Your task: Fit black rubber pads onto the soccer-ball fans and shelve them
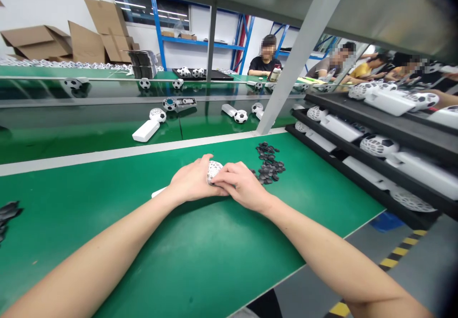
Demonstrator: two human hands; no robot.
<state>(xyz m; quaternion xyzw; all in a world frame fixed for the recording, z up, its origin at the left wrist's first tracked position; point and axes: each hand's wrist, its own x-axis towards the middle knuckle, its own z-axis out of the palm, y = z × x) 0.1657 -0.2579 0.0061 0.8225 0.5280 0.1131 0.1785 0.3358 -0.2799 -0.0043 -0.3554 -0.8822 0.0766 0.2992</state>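
My left hand point(191, 180) is wrapped round a white ball with a lattice surface point(214, 169), above the green table point(200, 256). Against the ball's near right side, my right hand point(241, 184) has its thumb and fingers pinched together; whatever lies between the fingertips is too small to make out. A white piece point(158, 192) sticks out from behind my left wrist, mostly hidden. Just right of my hands lies a loose pile of small black pieces point(270, 168).
Black trays point(358, 153) stacked on the right hold white devices with balls. Beyond the table edge, a conveyor point(89, 137) carries ball devices, including one white unit point(146, 130). A slanted grey post point(304, 51) rises ahead. Black pieces point(7, 215) lie far left. Several people sit opposite.
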